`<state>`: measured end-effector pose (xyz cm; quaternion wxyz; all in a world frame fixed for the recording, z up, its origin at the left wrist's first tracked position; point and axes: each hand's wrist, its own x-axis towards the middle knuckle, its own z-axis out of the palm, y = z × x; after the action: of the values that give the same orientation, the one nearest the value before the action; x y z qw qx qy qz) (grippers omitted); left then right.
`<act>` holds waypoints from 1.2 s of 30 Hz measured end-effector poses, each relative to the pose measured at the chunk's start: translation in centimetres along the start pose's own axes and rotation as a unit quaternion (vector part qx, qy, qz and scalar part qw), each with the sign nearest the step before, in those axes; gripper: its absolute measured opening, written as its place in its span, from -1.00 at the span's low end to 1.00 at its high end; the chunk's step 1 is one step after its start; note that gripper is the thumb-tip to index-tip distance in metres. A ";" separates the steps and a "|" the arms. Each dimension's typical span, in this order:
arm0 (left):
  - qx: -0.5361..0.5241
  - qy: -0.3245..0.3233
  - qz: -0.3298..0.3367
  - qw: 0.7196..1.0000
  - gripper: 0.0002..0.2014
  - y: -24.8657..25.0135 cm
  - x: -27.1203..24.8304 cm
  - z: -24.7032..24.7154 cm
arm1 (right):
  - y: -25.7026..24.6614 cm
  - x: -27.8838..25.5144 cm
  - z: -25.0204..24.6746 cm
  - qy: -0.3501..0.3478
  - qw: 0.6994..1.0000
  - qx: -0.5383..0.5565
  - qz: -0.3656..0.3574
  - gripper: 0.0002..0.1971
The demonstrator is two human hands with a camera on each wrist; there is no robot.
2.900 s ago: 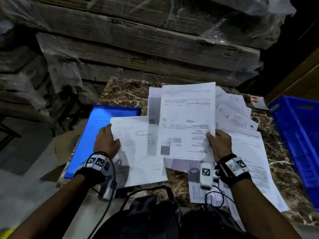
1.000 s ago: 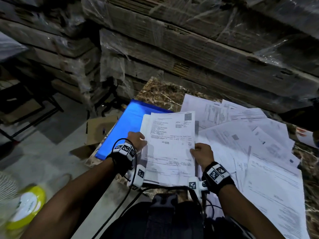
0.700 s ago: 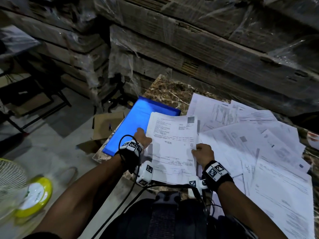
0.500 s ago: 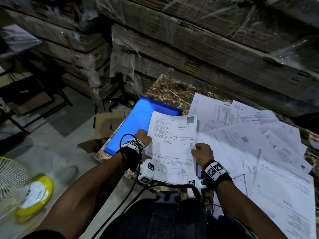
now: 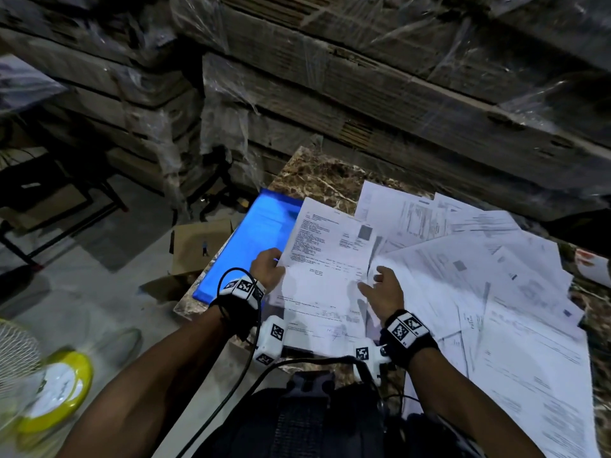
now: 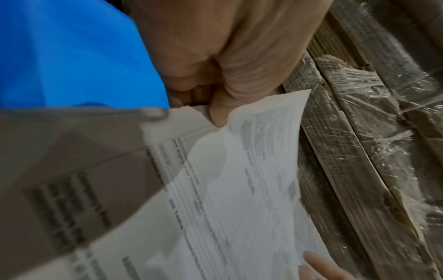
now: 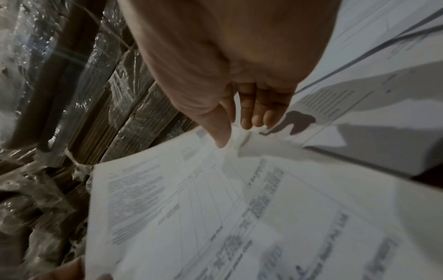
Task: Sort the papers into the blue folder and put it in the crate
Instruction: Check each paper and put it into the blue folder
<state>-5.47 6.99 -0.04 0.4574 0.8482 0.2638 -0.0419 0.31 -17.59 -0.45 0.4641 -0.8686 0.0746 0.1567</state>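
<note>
A small stack of printed papers (image 5: 327, 272) is held up over the near left part of the marble table (image 5: 317, 180). My left hand (image 5: 276, 264) pinches the stack's left edge, thumb on top (image 6: 215, 111). The right hand (image 5: 373, 279) hovers at the stack's right edge with straight fingers (image 7: 249, 117), holding nothing. The blue folder (image 5: 261, 233) lies shut on the table's left side, partly under the stack (image 6: 72, 56). Many loose sheets (image 5: 496, 279) are spread over the table to the right. The crate is out of view.
Plastic-wrapped cardboard stacks (image 5: 380, 94) wall in the table's far side. On the floor to the left sit an open cardboard box (image 5: 198, 249) and a yellow-based fan (image 5: 49, 391). A red and white item (image 5: 591, 262) lies at the right edge.
The right hand has let go of the stack's right edge and opened its fingers. The left hand still holds the stack, now tilted slightly over the folder.
</note>
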 end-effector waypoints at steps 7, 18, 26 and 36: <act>-0.102 -0.042 0.069 0.991 -0.89 0.2 -0.6 -0.8 | -0.3 -2.4 -1.8 -0.052 0.984 0.172 0.003 -0.77; 0.051 -0.111 0.219 0.968 -0.79 5.4 -2.8 0.2 | -0.8 -8.8 -5.2 0.164 0.978 0.110 -0.067 -0.84; 0.049 -0.101 0.300 0.947 -0.77 6.9 -6.6 1.8 | -0.1 -13.8 -6.9 0.258 0.959 0.043 -0.105 -0.87; 0.025 0.009 0.307 0.951 -0.73 4.4 -12.5 2.2 | 1.8 -18.8 -7.5 0.229 0.954 0.088 -0.172 -0.81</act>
<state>-13.71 -1.82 5.91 0.4240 0.8999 -0.0064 0.1017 -16.36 -25.10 8.48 0.5290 -0.8367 0.0415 -0.1356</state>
